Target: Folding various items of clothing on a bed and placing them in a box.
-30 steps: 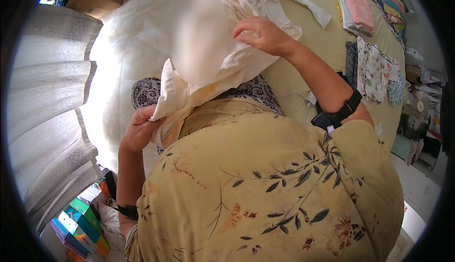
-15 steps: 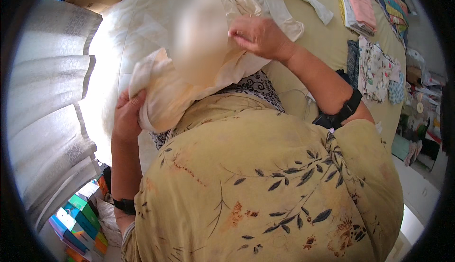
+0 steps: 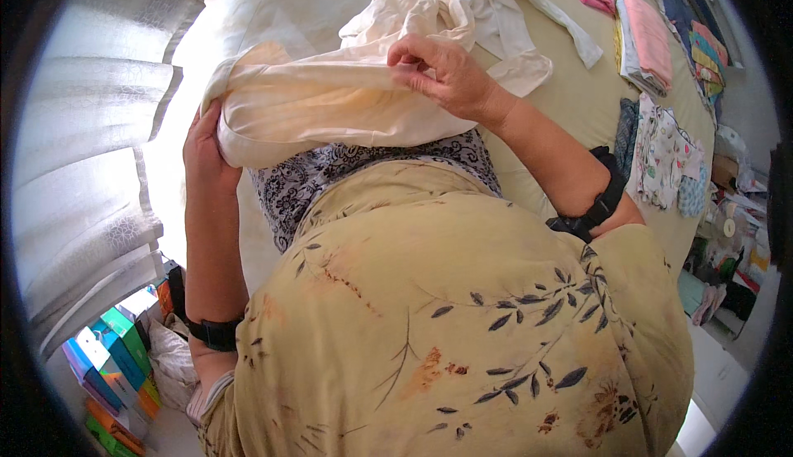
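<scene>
I hold a cream-white garment (image 3: 330, 106) stretched between both hands above a bed. My left hand (image 3: 205, 151) grips its folded left end, fingers wrapped under the cloth. My right hand (image 3: 442, 73) pinches the garment's upper edge near the middle. The rest of the cloth trails away toward a heap of white clothing (image 3: 487, 2) lying on the bed. A dark patterned cloth (image 3: 330, 176) lies just below the garment, against my yellow floral top. Black bands sit on both of my wrists.
The pale yellow bed sheet (image 3: 578, 93) carries folded pink and patterned clothes (image 3: 648, 40) at the right. A white curtain (image 3: 91, 143) hangs at the left. Colourful boxes (image 3: 116, 366) stand on the floor at lower left. Clutter fills the right edge.
The garment has come down from a bunched, raised position and is now drawn out sideways. My left hand rose to its left end and my right hand shifted along the top edge.
</scene>
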Tool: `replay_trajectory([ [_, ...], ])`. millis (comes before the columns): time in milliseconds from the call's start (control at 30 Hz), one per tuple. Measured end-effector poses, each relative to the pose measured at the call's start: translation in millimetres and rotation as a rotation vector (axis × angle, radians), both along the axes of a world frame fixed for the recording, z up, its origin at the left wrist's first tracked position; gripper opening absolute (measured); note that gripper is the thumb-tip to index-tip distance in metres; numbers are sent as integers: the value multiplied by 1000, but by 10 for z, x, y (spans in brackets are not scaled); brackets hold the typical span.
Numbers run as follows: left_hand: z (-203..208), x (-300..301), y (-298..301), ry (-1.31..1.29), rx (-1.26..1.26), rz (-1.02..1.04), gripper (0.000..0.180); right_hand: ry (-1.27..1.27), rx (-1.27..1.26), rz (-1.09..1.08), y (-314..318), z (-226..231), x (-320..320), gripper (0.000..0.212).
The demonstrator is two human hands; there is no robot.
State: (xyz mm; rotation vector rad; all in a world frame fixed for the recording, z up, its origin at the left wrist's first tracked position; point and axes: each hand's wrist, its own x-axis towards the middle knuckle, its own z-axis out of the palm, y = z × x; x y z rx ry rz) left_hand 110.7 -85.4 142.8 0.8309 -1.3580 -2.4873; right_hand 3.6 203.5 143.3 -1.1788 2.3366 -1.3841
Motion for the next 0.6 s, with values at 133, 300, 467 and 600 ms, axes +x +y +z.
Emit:
replay_trajectory([
  [133,-62,13,-67,-5,19,1,32,44,14,44,-51,-67,105,16],
  [300,-24,49,-65,-33,33,37,29,212,74,151,-86,-70,184,14],
  [467,-79,92,-112,-6,76,14,31,105,52,220,-142,-67,348,10],
  [600,-55,105,-119,-6,84,25,31,181,82,211,-211,-13,461,16],
])
